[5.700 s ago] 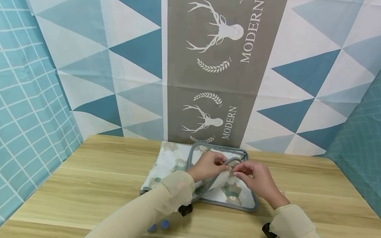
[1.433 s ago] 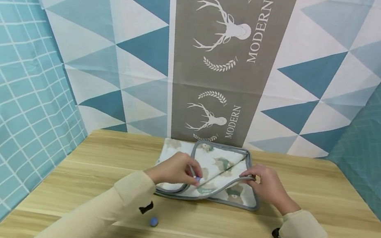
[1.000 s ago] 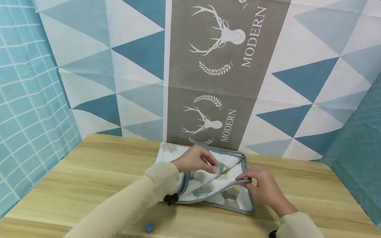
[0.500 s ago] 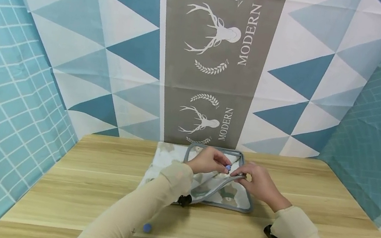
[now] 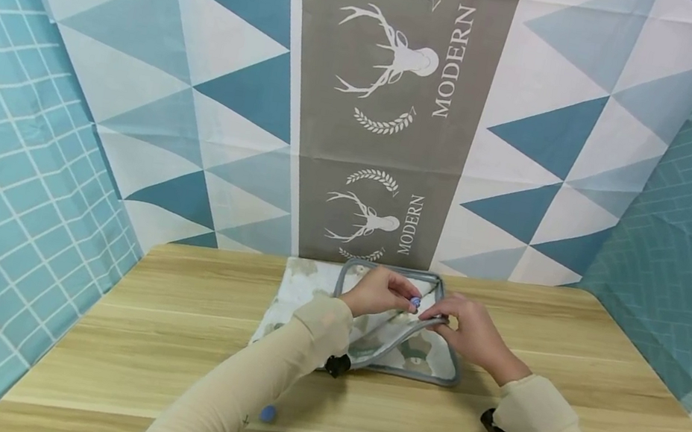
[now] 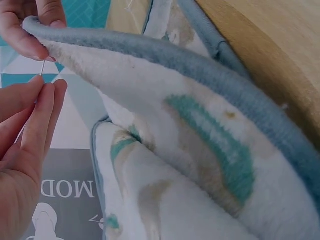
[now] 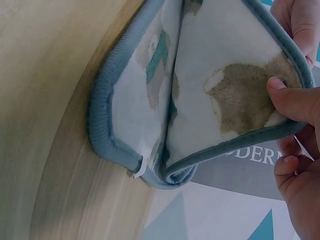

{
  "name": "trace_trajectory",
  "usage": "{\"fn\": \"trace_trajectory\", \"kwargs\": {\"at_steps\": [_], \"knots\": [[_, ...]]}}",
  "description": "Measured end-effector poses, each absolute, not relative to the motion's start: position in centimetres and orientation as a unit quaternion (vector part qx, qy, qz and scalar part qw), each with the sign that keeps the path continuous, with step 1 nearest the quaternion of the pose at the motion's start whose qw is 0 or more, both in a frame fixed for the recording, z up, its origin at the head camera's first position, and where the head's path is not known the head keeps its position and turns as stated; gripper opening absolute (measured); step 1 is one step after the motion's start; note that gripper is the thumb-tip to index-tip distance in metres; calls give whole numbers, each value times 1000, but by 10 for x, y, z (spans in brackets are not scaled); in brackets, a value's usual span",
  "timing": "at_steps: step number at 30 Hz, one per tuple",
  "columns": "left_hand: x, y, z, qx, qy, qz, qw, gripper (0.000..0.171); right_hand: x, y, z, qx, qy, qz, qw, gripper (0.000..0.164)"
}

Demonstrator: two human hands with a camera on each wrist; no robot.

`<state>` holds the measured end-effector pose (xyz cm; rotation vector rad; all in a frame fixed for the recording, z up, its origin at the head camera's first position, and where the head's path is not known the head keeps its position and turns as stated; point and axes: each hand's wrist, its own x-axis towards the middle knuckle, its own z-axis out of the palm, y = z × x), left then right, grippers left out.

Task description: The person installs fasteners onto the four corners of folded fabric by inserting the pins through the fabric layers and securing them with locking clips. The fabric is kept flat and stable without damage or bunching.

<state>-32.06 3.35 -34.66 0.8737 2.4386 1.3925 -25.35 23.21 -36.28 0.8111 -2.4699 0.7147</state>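
Note:
A folded white blanket [image 5: 299, 299] with bear prints and grey-blue edging lies at the back of the table. My right hand [image 5: 470, 332] pinches its lifted top corner; in the right wrist view the thumb presses a brown bear patch [image 7: 240, 100] beside a small dark spot. My left hand [image 5: 377, 293] pinches a small blue round piece [image 5: 415, 302] close to that corner. In the left wrist view, a thin pin shaft [image 6: 43, 69] runs from the left fingertips up to the blanket corner. The left fingers hide the blue head there.
A second small blue round piece [image 5: 268, 414] lies on the wooden table [image 5: 163, 338] near the left forearm. Patterned cloth hangs behind the table [image 5: 391, 102], and blue tiled cloth [image 5: 2, 154] hangs at the left.
My left hand has moved right to the blanket corner with one blue piece; two lay on the table earlier. The right hand has kept hold of the corner over the last second.

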Motion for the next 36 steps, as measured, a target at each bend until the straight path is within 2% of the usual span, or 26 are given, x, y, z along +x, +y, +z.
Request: {"fn": "trace_trajectory", "kwargs": {"at_steps": [36], "knots": [[-318, 33, -355, 283, 816, 493, 103, 17, -250, 230, -367, 296, -893, 248, 231, 20]]}}
